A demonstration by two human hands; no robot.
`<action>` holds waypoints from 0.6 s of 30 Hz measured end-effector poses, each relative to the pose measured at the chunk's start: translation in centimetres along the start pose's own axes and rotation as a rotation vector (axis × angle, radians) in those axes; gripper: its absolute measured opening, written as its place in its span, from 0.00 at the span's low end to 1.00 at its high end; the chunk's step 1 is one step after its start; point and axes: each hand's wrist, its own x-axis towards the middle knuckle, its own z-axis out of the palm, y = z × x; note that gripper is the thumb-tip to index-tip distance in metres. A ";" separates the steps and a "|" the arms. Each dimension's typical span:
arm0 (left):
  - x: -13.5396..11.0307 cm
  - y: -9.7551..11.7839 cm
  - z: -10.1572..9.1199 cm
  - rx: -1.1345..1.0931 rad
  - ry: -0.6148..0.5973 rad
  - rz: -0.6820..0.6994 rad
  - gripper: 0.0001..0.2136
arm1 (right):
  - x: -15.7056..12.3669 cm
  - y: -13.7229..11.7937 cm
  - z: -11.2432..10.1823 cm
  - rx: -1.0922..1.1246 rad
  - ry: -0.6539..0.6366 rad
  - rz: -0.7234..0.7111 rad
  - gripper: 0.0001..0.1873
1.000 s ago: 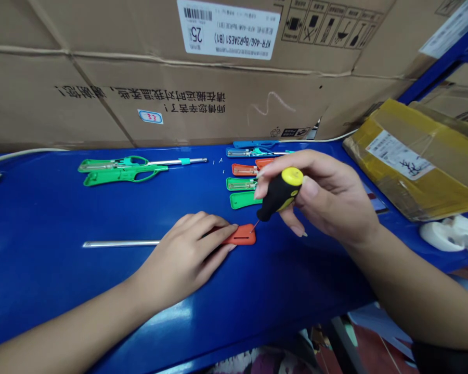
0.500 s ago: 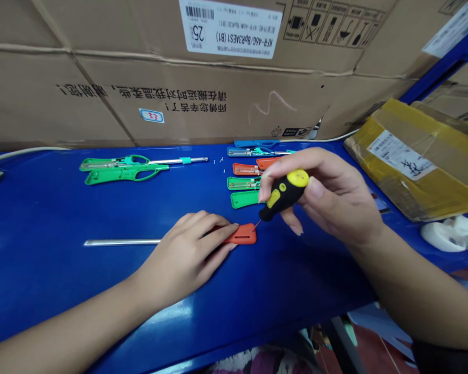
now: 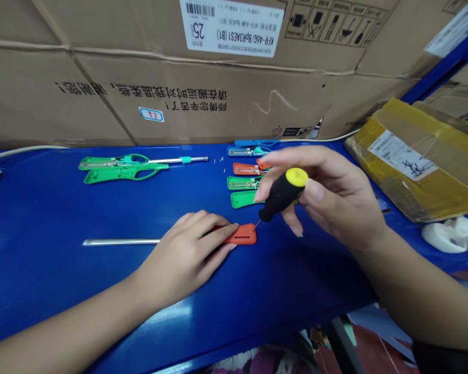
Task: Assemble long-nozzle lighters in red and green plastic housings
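Note:
An orange long-necked gas lighter lies flat on the blue table, its metal tube pointing left. My left hand is closed over the middle of it and presses it down, hiding the trigger part. Between the fingers and thumb of my right hand is a small screwdriver with a black and yellow handle. It is tilted, and its thin tip touches the right end of the lighter's handle. Behind my right hand lie opened lighter halves, among them a green shell and an orange one, partly hidden by the fingers.
An opened green lighter lies at the back left, with a few tiny screws right of it. A large cardboard box walls off the back. A yellow-taped carton and a white object stand at the right.
The screwdriver handle has turned about its axis, so its yellow side patches no longer show. My right fingers have shifted slightly on it. My left hand and the orange lighter stay put.

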 end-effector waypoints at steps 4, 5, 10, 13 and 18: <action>0.0 0.0 0.0 0.008 -0.004 0.003 0.13 | 0.3 -0.4 0.1 -0.100 0.087 -0.049 0.10; 0.0 0.0 0.0 0.010 -0.004 0.005 0.13 | 0.4 -0.4 0.2 -0.119 0.108 -0.057 0.11; 0.1 -0.1 0.1 0.022 -0.007 0.006 0.13 | 0.5 -0.1 0.8 -0.087 0.127 -0.053 0.14; 0.1 -0.1 0.1 0.022 -0.011 0.005 0.13 | 0.2 0.0 0.6 -0.040 0.063 -0.024 0.15; 0.0 0.0 0.0 0.013 -0.007 0.006 0.13 | -0.1 -0.1 0.6 -0.107 0.091 -0.035 0.13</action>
